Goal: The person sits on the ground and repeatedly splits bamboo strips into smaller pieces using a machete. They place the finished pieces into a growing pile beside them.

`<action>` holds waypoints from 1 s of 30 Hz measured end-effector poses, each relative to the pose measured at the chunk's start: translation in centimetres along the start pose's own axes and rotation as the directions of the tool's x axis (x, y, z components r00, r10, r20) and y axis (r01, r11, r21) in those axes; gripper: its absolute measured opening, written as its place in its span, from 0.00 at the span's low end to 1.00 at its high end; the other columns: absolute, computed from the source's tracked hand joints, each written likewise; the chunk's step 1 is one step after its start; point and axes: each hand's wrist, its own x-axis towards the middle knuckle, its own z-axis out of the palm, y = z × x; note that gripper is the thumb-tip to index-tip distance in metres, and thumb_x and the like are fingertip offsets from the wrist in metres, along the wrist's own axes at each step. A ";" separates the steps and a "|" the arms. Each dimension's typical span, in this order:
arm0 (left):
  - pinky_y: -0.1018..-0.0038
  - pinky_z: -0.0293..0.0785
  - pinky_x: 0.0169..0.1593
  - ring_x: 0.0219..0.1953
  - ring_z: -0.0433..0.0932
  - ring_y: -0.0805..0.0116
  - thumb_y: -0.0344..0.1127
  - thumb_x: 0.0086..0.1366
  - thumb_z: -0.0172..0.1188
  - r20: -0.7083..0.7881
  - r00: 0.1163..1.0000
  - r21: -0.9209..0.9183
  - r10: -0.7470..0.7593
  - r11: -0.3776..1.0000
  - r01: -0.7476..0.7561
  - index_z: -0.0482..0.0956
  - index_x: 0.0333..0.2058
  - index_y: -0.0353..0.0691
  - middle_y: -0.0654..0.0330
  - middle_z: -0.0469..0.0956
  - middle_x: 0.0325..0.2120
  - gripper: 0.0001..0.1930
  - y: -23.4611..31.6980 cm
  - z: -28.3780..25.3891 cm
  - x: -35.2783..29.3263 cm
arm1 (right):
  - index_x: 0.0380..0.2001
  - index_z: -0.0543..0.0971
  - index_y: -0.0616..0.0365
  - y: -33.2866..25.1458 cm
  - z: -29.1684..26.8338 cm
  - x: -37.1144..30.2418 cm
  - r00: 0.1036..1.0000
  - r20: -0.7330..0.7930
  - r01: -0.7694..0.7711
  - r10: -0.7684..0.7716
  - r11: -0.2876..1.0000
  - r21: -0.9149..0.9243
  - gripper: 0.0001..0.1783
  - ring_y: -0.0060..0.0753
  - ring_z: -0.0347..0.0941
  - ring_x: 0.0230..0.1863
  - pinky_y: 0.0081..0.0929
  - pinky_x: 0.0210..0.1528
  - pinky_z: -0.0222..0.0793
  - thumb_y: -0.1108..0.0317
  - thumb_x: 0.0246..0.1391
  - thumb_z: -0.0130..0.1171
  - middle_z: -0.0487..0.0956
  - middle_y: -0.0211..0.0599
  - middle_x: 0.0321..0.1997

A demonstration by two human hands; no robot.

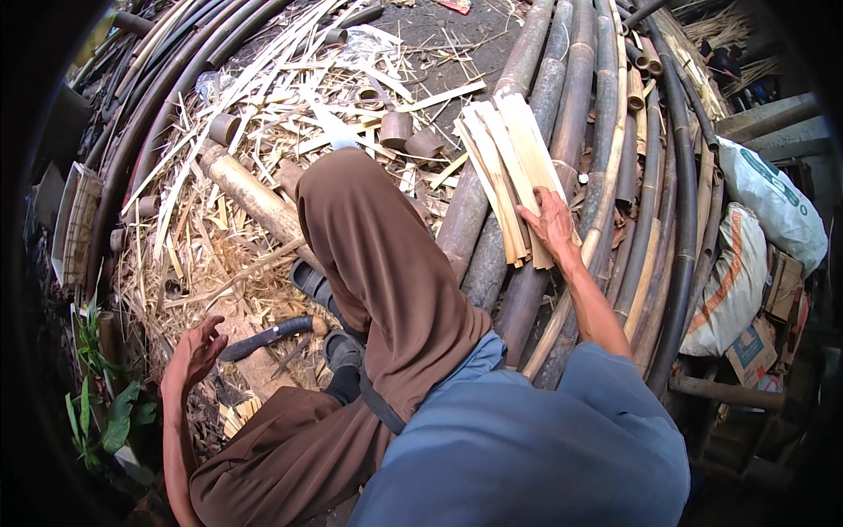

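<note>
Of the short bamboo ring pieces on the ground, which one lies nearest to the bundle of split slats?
The brown ring just left of the slat bundle; the others lie farther left.

White sacks (771, 204), cardboard boxes (784, 285) right.

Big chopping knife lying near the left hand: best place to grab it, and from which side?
Grip the dark handle of the knife, its end nearest the left hand. Come in from the left along the ground; the blade points right, toward the sandalled foot.

You see pale yellow split bamboo slats (509, 176), grey-brown bamboo poles (571, 114), brown trousers (378, 263), a blue shirt (527, 448), and a white sack (773, 202) with green print.
</note>
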 end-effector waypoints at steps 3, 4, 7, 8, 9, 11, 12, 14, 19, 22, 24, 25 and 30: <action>0.59 0.74 0.40 0.34 0.79 0.46 0.37 0.68 0.57 -0.020 1.000 0.014 0.017 1.000 -0.017 0.73 0.54 0.36 0.45 0.81 0.33 0.18 0.0 -0.1 0.3 | 0.51 0.76 0.59 1.6 0.9 0.3 0.994 -0.065 -0.089 0.090 0.996 0.025 0.24 0.57 0.74 0.47 0.46 0.50 0.70 0.56 0.55 0.64 0.77 0.54 0.43; 0.59 0.74 0.40 0.33 0.79 0.46 0.37 0.68 0.57 -0.014 1.000 -0.004 0.001 1.000 -0.001 0.73 0.54 0.36 0.45 0.81 0.33 0.18 0.0 -0.1 0.4 | 0.50 0.77 0.59 2.3 0.5 0.9 0.993 -0.052 -0.101 0.106 0.991 0.085 0.23 0.58 0.76 0.46 0.45 0.51 0.71 0.59 0.54 0.63 0.79 0.55 0.42; 0.60 0.74 0.39 0.33 0.79 0.48 0.37 0.68 0.57 -0.003 0.999 -0.049 -0.040 0.998 0.040 0.73 0.54 0.35 0.45 0.80 0.32 0.19 -0.6 0.1 0.3 | 0.51 0.78 0.62 4.2 0.6 2.5 0.982 0.026 -0.189 0.189 0.942 0.279 0.24 0.49 0.78 0.43 0.39 0.49 0.72 0.58 0.55 0.62 0.82 0.52 0.42; 0.60 0.74 0.39 0.33 0.79 0.48 0.37 0.68 0.57 0.001 0.999 -0.047 -0.040 0.998 0.040 0.73 0.54 0.35 0.45 0.80 0.32 0.19 -0.7 0.2 0.3 | 0.52 0.78 0.63 4.6 0.3 2.8 0.981 0.035 -0.194 0.192 0.938 0.287 0.25 0.42 0.79 0.40 0.36 0.46 0.73 0.57 0.56 0.62 0.82 0.48 0.39; 0.60 0.74 0.39 0.33 0.79 0.48 0.37 0.68 0.57 0.004 0.999 -0.045 -0.038 0.998 0.038 0.73 0.54 0.35 0.45 0.80 0.32 0.19 -0.7 0.1 0.3 | 0.53 0.78 0.64 4.8 0.0 3.0 0.980 0.043 -0.199 0.196 0.935 0.294 0.26 0.35 0.79 0.37 0.33 0.43 0.74 0.56 0.57 0.61 0.83 0.45 0.37; 0.59 0.74 0.39 0.33 0.79 0.48 0.37 0.68 0.57 0.006 1.000 -0.044 -0.030 0.999 0.031 0.73 0.54 0.35 0.45 0.80 0.32 0.19 -0.8 0.2 0.5 | 0.54 0.78 0.65 5.3 0.0 3.6 0.982 0.024 -0.185 0.186 0.943 0.277 0.27 0.35 0.79 0.37 0.33 0.43 0.74 0.56 0.58 0.61 0.83 0.44 0.37; 0.59 0.74 0.39 0.33 0.79 0.48 0.37 0.68 0.57 0.005 1.000 -0.045 -0.028 0.999 0.028 0.73 0.54 0.35 0.45 0.80 0.33 0.19 -1.0 0.3 0.4 | 0.54 0.77 0.65 5.3 0.0 3.9 0.984 0.016 -0.177 0.179 0.946 0.270 0.27 0.35 0.79 0.37 0.33 0.43 0.74 0.55 0.58 0.61 0.83 0.44 0.37; 0.59 0.74 0.39 0.33 0.79 0.47 0.37 0.68 0.58 -0.006 1.000 -0.035 -0.009 0.999 0.009 0.73 0.54 0.35 0.45 0.80 0.33 0.19 -1.3 0.4 0.4 | 0.54 0.77 0.65 5.3 0.1 4.0 0.979 0.023 -0.198 0.201 0.931 0.306 0.27 0.35 0.79 0.38 0.32 0.43 0.73 0.56 0.59 0.60 0.83 0.44 0.37; 0.60 0.74 0.39 0.33 0.79 0.48 0.37 0.68 0.58 -0.042 0.999 -0.032 0.023 0.999 -0.024 0.73 0.55 0.35 0.45 0.80 0.33 0.20 -1.9 0.7 0.3 | 0.55 0.77 0.66 5.7 0.0 4.0 0.974 -0.041 -0.186 0.221 0.894 0.407 0.25 0.37 0.79 0.39 0.32 0.45 0.72 0.57 0.62 0.56 0.83 0.46 0.38; 0.60 0.74 0.40 0.33 0.79 0.48 0.38 0.68 0.58 0.003 1.000 -0.052 -0.028 0.998 0.028 0.73 0.55 0.35 0.44 0.80 0.33 0.20 -1.5 0.4 0.4 | 0.54 0.77 0.64 6.0 -0.4 3.5 0.985 -0.012 -0.159 0.171 0.938 0.309 0.24 0.42 0.79 0.39 0.33 0.45 0.72 0.57 0.63 0.53 0.82 0.48 0.37; 0.60 0.74 0.40 0.33 0.79 0.48 0.38 0.68 0.58 0.004 0.999 -0.055 -0.032 0.998 0.032 0.73 0.55 0.34 0.44 0.80 0.33 0.20 -1.2 0.4 0.4 | 0.51 0.79 0.63 5.5 -0.1 3.0 0.976 -0.194 -0.065 0.099 0.983 0.171 0.21 0.44 0.77 0.37 0.36 0.43 0.72 0.59 0.63 0.54 0.79 0.48 0.35; 0.60 0.74 0.40 0.33 0.79 0.48 0.38 0.68 0.58 0.004 0.999 -0.056 -0.035 0.998 0.035 0.73 0.55 0.34 0.44 0.80 0.33 0.20 -1.2 0.3 0.4 | 0.49 0.79 0.63 5.2 0.1 2.7 0.959 -0.279 -0.026 0.052 0.995 0.096 0.20 0.45 0.77 0.36 0.37 0.43 0.71 0.59 0.63 0.54 0.78 0.48 0.34; 0.60 0.74 0.39 0.32 0.79 0.48 0.38 0.68 0.58 -0.011 1.000 -0.038 -0.009 0.999 0.009 0.73 0.54 0.34 0.45 0.80 0.31 0.19 -1.3 0.4 0.4 | 0.40 0.78 0.61 2.3 0.2 1.3 0.991 -0.135 -0.008 0.016 0.998 0.062 0.10 0.49 0.74 0.38 0.43 0.42 0.70 0.65 0.60 0.57 0.75 0.47 0.33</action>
